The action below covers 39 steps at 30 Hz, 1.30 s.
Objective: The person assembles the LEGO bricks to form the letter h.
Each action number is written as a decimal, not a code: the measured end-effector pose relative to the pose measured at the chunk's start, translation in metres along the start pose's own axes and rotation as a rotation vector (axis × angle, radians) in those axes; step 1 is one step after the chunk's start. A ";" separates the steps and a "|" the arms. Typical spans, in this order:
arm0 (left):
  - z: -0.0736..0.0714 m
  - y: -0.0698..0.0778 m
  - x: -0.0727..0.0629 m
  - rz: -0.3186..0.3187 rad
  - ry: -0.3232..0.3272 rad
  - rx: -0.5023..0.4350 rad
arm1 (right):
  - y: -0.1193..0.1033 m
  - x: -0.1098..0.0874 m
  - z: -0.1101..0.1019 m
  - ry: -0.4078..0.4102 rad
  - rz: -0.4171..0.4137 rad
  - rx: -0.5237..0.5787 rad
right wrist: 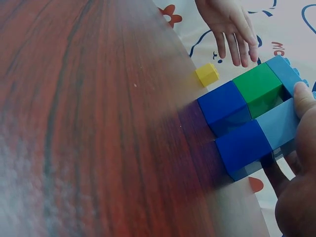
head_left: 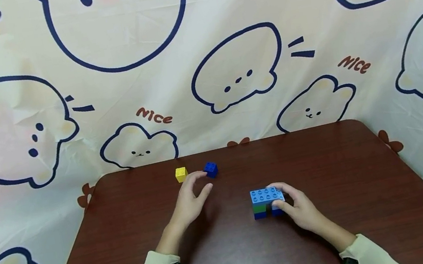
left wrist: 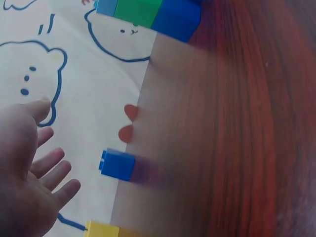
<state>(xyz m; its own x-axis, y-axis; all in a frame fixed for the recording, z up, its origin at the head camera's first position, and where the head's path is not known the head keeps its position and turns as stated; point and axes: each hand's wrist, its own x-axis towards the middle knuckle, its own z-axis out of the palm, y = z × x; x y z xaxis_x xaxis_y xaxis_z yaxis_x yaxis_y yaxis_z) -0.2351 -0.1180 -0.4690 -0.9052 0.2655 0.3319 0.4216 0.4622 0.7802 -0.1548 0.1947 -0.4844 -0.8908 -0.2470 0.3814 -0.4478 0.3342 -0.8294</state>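
Observation:
On the right of the table, my right hand (head_left: 301, 208) grips a small structure of toy building blocks by its right side, thumb in front and fingers behind. A long light-blue block (head_left: 266, 195) lies across its top. Below it are a green block (right wrist: 257, 90) on a dark blue block on one side, and a light-blue block (right wrist: 279, 127) on a dark blue block (right wrist: 244, 147) on the other, with a gap between. My left hand (head_left: 188, 204) hovers with fingers extended near a loose blue block (head_left: 211, 170); the left wrist view shows them apart.
A loose yellow block (head_left: 181, 174) stands near the back edge, left of the loose blue one. The brown wooden table (head_left: 233, 263) ends against a white curtain (head_left: 216, 9) printed with cartoon animals, which also hangs at both sides.

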 end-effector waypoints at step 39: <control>-0.036 -0.048 0.044 -0.271 -0.084 0.198 | 0.026 -0.002 0.005 0.007 0.049 -0.010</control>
<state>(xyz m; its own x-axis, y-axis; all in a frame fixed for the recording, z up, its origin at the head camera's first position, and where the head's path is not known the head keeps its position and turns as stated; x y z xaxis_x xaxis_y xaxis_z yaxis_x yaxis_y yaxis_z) -0.2976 -0.1587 -0.4729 -0.9815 0.1760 0.0753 0.1763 0.6784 0.7132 -0.1646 0.1990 -0.5093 -0.9123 -0.2239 0.3429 -0.4040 0.3549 -0.8431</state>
